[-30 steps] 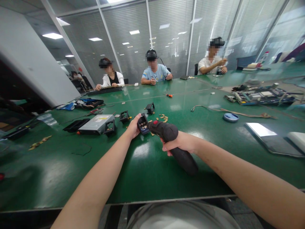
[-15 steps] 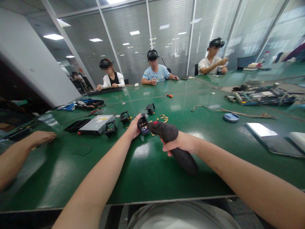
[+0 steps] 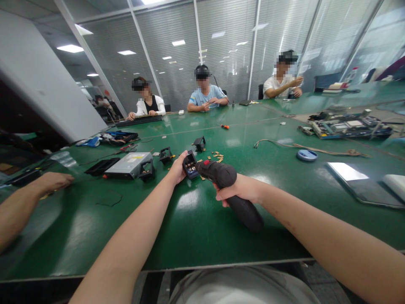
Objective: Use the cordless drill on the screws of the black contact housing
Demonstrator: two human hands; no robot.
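A pale label [image 3: 135, 157] is facing up on the silver drive [image 3: 118, 169] — its print is coming out too small to read — and the marking on a blue shirt [image 3: 198, 98] is blurring. The left hand [image 3: 177, 169] is clamping the side of a black housing [image 3: 186, 158], which is tilting at the middle of the workspace, its open face showing small brass-coloured parts inside and a bluish lower edge. The right hand [image 3: 236, 190] is wrapping firmly round a black power screwdriver [image 3: 225, 173] with a red switch [image 3: 206, 162]; its nose is pointing at the housing, though whether the tip is touching cannot be told. Brass pieces [image 3: 220, 160] are lying just beyond, and black frames [image 3: 200, 144] are standing nearby. The glossy green table [image 3: 196, 236] is reflecting light, another person's hand [image 3: 57, 181] is hovering or resting at far left, and three people are sitting opposite, before a glass partition [image 3: 172, 31] with blinds.
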